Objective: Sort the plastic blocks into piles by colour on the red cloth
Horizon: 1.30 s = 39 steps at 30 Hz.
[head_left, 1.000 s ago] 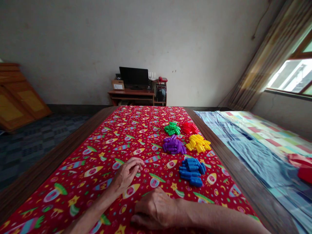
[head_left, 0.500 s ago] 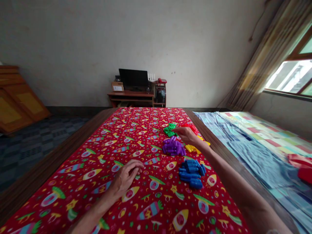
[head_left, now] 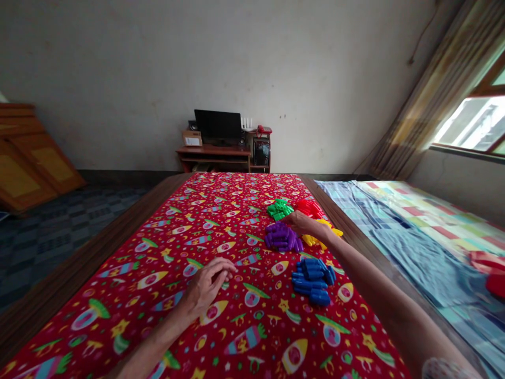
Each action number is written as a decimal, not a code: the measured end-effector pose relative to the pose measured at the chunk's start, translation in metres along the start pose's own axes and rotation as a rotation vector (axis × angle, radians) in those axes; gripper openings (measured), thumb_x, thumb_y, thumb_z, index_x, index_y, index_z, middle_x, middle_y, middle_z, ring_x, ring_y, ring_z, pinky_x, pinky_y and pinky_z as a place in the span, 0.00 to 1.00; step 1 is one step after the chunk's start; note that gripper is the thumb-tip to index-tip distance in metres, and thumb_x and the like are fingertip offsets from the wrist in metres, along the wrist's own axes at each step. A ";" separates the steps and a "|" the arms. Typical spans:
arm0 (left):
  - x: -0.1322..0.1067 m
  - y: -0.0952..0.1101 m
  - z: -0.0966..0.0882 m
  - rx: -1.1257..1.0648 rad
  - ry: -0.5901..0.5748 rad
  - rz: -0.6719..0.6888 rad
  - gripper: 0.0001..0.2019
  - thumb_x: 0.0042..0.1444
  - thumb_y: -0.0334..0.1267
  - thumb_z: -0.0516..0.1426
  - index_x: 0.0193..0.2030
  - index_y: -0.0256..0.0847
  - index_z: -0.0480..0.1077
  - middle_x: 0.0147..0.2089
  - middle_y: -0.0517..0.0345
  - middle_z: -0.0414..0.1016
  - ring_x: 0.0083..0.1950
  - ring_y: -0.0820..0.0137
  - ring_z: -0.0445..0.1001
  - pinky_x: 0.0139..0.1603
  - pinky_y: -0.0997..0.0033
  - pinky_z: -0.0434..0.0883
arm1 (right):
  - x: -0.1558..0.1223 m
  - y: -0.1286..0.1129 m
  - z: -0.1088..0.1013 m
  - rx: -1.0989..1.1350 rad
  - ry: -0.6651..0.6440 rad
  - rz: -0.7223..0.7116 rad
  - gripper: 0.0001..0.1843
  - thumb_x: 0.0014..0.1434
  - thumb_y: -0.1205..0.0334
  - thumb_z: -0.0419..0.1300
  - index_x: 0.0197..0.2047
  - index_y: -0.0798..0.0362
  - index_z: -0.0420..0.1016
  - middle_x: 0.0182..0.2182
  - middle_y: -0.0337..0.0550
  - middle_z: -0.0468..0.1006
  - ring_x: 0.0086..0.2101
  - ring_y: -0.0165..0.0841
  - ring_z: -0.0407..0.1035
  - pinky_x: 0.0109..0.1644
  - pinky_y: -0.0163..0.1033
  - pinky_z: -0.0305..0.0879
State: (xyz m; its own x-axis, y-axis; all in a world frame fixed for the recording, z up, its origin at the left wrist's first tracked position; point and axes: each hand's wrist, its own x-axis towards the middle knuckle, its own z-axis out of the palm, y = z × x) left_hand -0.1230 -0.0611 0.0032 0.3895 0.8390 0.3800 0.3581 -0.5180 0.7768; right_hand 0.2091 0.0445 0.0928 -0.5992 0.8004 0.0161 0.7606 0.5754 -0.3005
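Observation:
My right hand [head_left: 302, 223] reaches over the far right of the cloth, between a pile of purple plastic pieces [head_left: 282, 238] and a pile of green ones [head_left: 279, 209]. Its fingers are drawn together and point down at the purple pile's back edge; anything between them is hidden. Red pieces [head_left: 309, 208] lie just beyond this hand, and yellow pieces [head_left: 309, 240] show partly under its wrist. Closer to me sits a heap of blue, bottle-shaped pieces [head_left: 311, 281]. On the cloth at left, my left hand [head_left: 209, 281] rests with loosely bent fingers, holding nothing.
A red cloth with rocket prints [head_left: 158, 300] covers the wooden table [head_left: 51, 268]. To the right is a bed with a checked sheet [head_left: 442, 226]. A desk [head_left: 215, 153] with a monitor [head_left: 218, 125] stands against the wall, and a wooden cabinet [head_left: 37, 158] at left.
My right hand has moved from beside the green pile slightly back toward me, to the purple pile's edge. The left hand stays in place; the view has shifted slightly.

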 end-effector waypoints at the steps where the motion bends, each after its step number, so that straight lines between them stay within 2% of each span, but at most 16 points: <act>1: 0.000 0.001 0.000 0.005 0.001 0.000 0.13 0.63 0.39 0.49 0.37 0.41 0.74 0.41 0.51 0.76 0.33 0.71 0.76 0.34 0.73 0.77 | -0.001 -0.003 -0.002 -0.015 0.015 0.010 0.20 0.48 0.81 0.49 0.36 0.58 0.78 0.28 0.42 0.78 0.29 0.28 0.65 0.34 0.31 0.59; 4: 0.001 0.006 0.000 0.010 0.006 -0.002 0.13 0.62 0.40 0.49 0.37 0.40 0.74 0.41 0.51 0.76 0.32 0.70 0.76 0.33 0.73 0.77 | -0.003 -0.023 -0.003 -0.085 0.172 0.049 0.17 0.49 0.80 0.49 0.32 0.58 0.77 0.23 0.41 0.73 0.25 0.27 0.62 0.30 0.32 0.53; 6: 0.002 0.008 -0.001 0.024 0.021 -0.009 0.13 0.62 0.40 0.49 0.36 0.41 0.73 0.40 0.51 0.76 0.33 0.70 0.77 0.32 0.73 0.76 | -0.002 -0.050 0.007 -0.085 0.278 0.003 0.14 0.50 0.79 0.50 0.32 0.58 0.75 0.22 0.39 0.70 0.24 0.26 0.58 0.29 0.33 0.50; 8: 0.003 0.008 -0.004 0.096 0.061 -0.019 0.13 0.61 0.40 0.49 0.35 0.41 0.73 0.40 0.51 0.77 0.36 0.67 0.77 0.35 0.72 0.76 | 0.000 -0.084 0.029 -0.035 0.283 -0.118 0.12 0.52 0.77 0.51 0.33 0.57 0.73 0.22 0.37 0.69 0.24 0.26 0.57 0.29 0.32 0.51; 10: 0.004 0.003 -0.010 0.213 0.138 -0.017 0.12 0.59 0.41 0.50 0.33 0.42 0.73 0.39 0.52 0.78 0.38 0.65 0.78 0.39 0.69 0.76 | 0.002 -0.120 0.060 -0.029 0.176 -0.253 0.09 0.56 0.74 0.52 0.34 0.57 0.71 0.25 0.38 0.71 0.26 0.27 0.60 0.32 0.32 0.55; 12: 0.005 -0.003 -0.017 0.322 0.217 -0.016 0.12 0.57 0.41 0.49 0.32 0.43 0.73 0.36 0.54 0.79 0.37 0.65 0.78 0.40 0.68 0.76 | 0.002 -0.151 0.093 -0.099 0.151 -0.382 0.06 0.62 0.68 0.52 0.38 0.55 0.70 0.32 0.44 0.74 0.35 0.32 0.64 0.41 0.36 0.61; 13: 0.006 -0.007 -0.021 0.359 0.246 -0.017 0.12 0.56 0.40 0.48 0.31 0.43 0.72 0.34 0.55 0.78 0.35 0.66 0.78 0.39 0.69 0.76 | 0.001 -0.162 0.107 -0.162 0.180 -0.385 0.07 0.64 0.64 0.52 0.40 0.55 0.70 0.37 0.49 0.74 0.41 0.36 0.64 0.46 0.41 0.62; 15: 0.006 -0.012 -0.027 0.406 0.259 -0.021 0.12 0.55 0.40 0.48 0.30 0.43 0.72 0.33 0.55 0.78 0.32 0.67 0.78 0.35 0.70 0.76 | -0.003 -0.176 0.128 -0.240 0.272 -0.316 0.10 0.65 0.62 0.51 0.45 0.57 0.68 0.44 0.56 0.72 0.48 0.42 0.62 0.51 0.48 0.61; 18: 0.006 -0.016 -0.031 0.440 0.223 -0.009 0.12 0.55 0.38 0.47 0.31 0.43 0.72 0.34 0.55 0.78 0.31 0.67 0.78 0.35 0.72 0.76 | -0.007 -0.180 0.139 -0.242 0.342 -0.255 0.11 0.67 0.61 0.49 0.47 0.56 0.68 0.47 0.56 0.70 0.49 0.43 0.61 0.53 0.49 0.61; 25: 0.005 -0.016 -0.030 0.551 0.188 0.063 0.13 0.56 0.37 0.47 0.32 0.44 0.73 0.37 0.54 0.79 0.38 0.66 0.79 0.42 0.71 0.76 | -0.007 -0.175 0.135 -0.219 0.348 -0.276 0.12 0.68 0.60 0.47 0.44 0.55 0.68 0.46 0.53 0.71 0.47 0.40 0.62 0.52 0.47 0.61; 33: 0.006 -0.021 -0.031 0.587 0.191 0.114 0.13 0.56 0.37 0.47 0.34 0.44 0.73 0.37 0.53 0.78 0.38 0.65 0.79 0.43 0.70 0.76 | -0.006 -0.175 0.137 -0.246 0.379 -0.287 0.10 0.67 0.60 0.48 0.44 0.55 0.68 0.44 0.52 0.71 0.46 0.40 0.62 0.52 0.46 0.60; 39: 0.006 -0.018 -0.030 0.575 0.173 0.098 0.13 0.56 0.38 0.47 0.34 0.44 0.73 0.38 0.53 0.78 0.38 0.66 0.78 0.43 0.70 0.76 | -0.006 -0.172 0.134 -0.249 0.358 -0.301 0.12 0.68 0.60 0.47 0.43 0.55 0.68 0.42 0.51 0.71 0.45 0.39 0.63 0.48 0.45 0.61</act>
State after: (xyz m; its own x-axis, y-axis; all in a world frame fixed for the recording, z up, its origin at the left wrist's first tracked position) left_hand -0.1529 -0.0418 0.0062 0.3177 0.7730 0.5491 0.7473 -0.5606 0.3568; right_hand 0.0481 -0.0818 0.0170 -0.7106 0.5760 0.4041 0.6304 0.7763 0.0020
